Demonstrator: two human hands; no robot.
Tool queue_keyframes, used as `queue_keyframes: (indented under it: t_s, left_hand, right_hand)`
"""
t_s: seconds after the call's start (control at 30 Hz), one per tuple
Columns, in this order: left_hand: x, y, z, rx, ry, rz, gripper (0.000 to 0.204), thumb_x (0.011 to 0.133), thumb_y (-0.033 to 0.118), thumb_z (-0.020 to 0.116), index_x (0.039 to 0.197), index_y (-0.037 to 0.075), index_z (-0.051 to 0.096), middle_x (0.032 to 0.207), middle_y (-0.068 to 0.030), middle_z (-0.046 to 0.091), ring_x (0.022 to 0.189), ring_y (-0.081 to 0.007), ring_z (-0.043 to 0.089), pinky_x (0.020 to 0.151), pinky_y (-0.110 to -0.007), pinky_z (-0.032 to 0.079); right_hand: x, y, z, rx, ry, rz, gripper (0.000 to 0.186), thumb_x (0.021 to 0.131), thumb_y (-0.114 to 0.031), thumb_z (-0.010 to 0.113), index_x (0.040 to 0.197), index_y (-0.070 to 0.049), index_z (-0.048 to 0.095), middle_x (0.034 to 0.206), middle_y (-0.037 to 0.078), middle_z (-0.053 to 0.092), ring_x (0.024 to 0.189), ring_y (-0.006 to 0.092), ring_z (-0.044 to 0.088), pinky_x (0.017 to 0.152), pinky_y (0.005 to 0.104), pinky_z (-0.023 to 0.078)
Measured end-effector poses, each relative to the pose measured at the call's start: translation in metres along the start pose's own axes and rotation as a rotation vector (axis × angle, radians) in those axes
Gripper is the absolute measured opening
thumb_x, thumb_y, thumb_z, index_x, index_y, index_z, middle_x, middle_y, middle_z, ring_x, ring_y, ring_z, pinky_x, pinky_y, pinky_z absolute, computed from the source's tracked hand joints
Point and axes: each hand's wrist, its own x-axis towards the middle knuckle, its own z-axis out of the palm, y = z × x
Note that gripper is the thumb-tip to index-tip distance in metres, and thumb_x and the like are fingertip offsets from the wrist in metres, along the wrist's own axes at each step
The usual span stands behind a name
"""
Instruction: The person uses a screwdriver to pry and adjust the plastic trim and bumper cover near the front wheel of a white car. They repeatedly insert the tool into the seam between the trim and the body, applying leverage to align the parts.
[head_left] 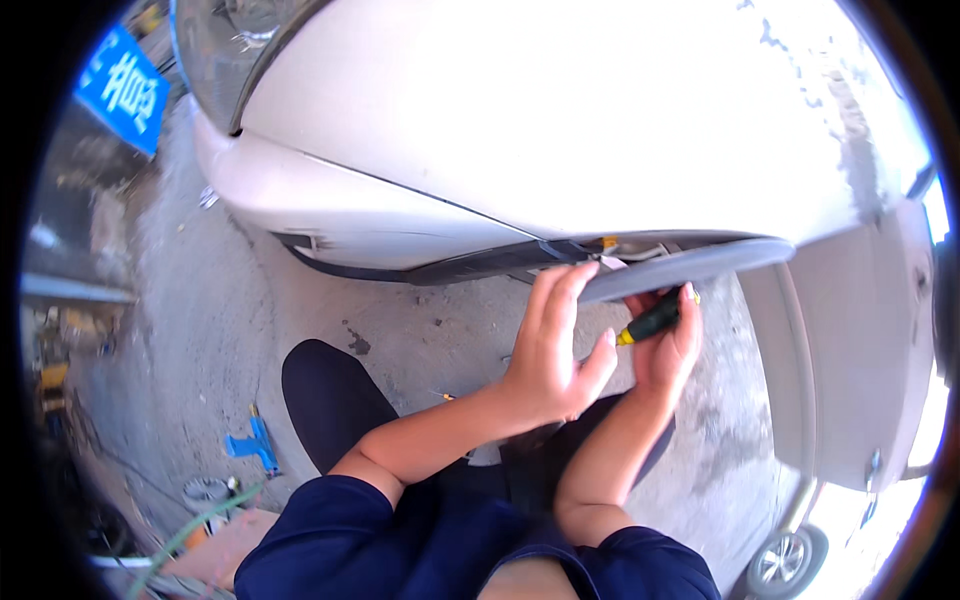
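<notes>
A white car (520, 120) fills the upper half of the view, with a dark plastic trim strip (680, 268) hanging along the lower edge of its wheel arch. My left hand (555, 340) reaches up with fingers spread, the fingertips touching the inner end of the strip. Just to its right, my right hand (668, 350) grips a screwdriver (650, 320) with a black and yellow handle, pointed up toward the arch edge. The tool's tip is hidden behind my left hand and the strip.
Grey concrete ground (200, 330) lies below the car. A blue tool (252, 442) rests on it at lower left, beside a roll of tape (205, 492). A blue sign (122, 88) stands at upper left. My knee (330, 400) is bent forward. Another car's wheel (785, 562) shows at lower right.
</notes>
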Motion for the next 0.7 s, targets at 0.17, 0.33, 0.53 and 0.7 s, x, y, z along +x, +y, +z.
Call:
queue_keyframes:
  t_s: [0.17,0.33,0.53,0.7]
  left_hand:
    - [-0.009,0.003,-0.003,-0.13,-0.119,-0.125,0.066,0.082,0.001,0.065,0.143,-0.004,0.043,0.125,-0.0245,0.051,0.109,-0.0383,0.057,0.097,-0.043,0.047]
    - [-0.006,-0.011,-0.01,-0.041,-0.104,0.049,0.069,0.078,-0.003,0.062,0.143,-0.007,0.04,0.126,-0.0268,0.05,0.1,-0.0376,0.056,0.089,-0.045,0.048]
    - [-0.012,0.004,-0.012,-0.021,-0.144,-0.049,0.069,0.079,-0.003,0.063,0.144,-0.008,0.039,0.127,-0.0248,0.049,0.097,-0.0332,0.057,0.08,-0.039,0.051]
    - [-0.012,0.005,-0.011,0.002,-0.125,-0.02,0.074,0.077,-0.005,0.065,0.146,-0.008,0.038,0.13,-0.0246,0.048,0.099,-0.0321,0.058,0.081,-0.035,0.055]
  right_hand:
    - [-0.075,-0.147,0.028,-0.376,0.113,-0.498,0.019,0.095,-0.007,0.055,0.113,-0.001,0.056,0.078,0.007,0.055,0.065,0.0148,0.052,0.064,0.0301,0.047]
    - [-0.09,-0.216,0.113,-0.06,-0.369,-0.819,0.015,0.081,-0.021,0.06,0.075,-0.01,0.051,0.063,-0.002,0.044,0.058,0.0098,0.045,0.059,0.0269,0.038]
    - [-0.017,-0.143,0.146,-0.199,-0.566,-0.415,0.022,0.092,-0.033,0.051,0.079,-0.015,0.052,0.069,-0.003,0.046,0.057,0.0088,0.04,0.066,0.0287,0.035]
    - [0.02,-0.14,0.126,-0.241,-0.802,-0.395,0.031,0.097,-0.039,0.044,0.076,-0.019,0.053,0.064,-0.006,0.051,0.051,0.0063,0.044,0.061,0.0252,0.038]
